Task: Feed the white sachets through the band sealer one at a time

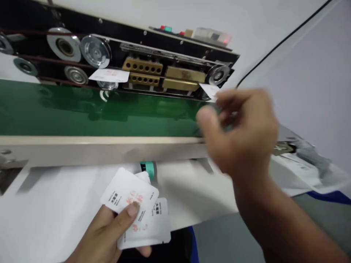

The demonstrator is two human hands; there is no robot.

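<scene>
My left hand is at the bottom, closed on a fanned stack of white sachets with red and black print, thumb pressed on top. My right hand, blurred by motion, is raised at the right end of the green conveyor belt. Its fingertips are at a white sachet that sits at the intake of the sealing machine. I cannot tell whether the fingers still pinch it. Another white sachet is further left in the machine's sealing track, under the rollers.
The machine's silver wheels and brass blocks run above the belt. A beige frame rail edges the belt's near side. Plastic bags and papers lie at the right. A black cable runs over the white surface behind.
</scene>
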